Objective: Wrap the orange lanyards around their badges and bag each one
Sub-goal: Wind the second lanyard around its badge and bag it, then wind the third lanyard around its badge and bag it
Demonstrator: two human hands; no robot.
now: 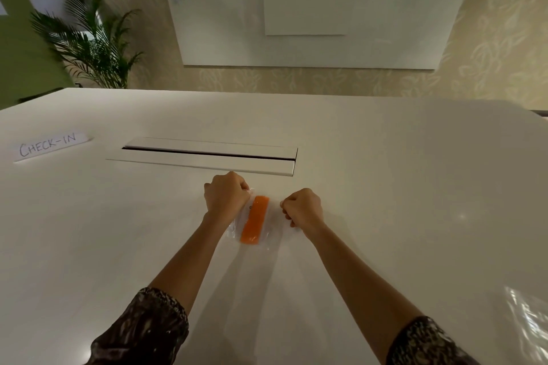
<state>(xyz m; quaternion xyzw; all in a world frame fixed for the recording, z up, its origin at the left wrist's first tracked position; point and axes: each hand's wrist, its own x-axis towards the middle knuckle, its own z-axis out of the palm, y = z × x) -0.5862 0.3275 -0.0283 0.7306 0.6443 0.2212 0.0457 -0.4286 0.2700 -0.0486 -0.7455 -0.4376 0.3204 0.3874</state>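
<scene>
An orange lanyard bundle (254,220) lies inside a clear plastic bag (267,236) on the white table (118,231), just in front of me. My left hand (225,197) is closed on the bag's far left corner. My right hand (303,207) pinches the bag's far right edge. The badge itself is hidden under the orange wrapping. Both hands rest on the tabletop, one at each side of the bundle.
A long cable slot with a flap (207,155) runs across the table just beyond my hands. A paper sign reading CHECK-IN (49,146) lies at the far left. More clear plastic (527,323) glints at the near right edge. A potted palm (89,38) stands behind the table.
</scene>
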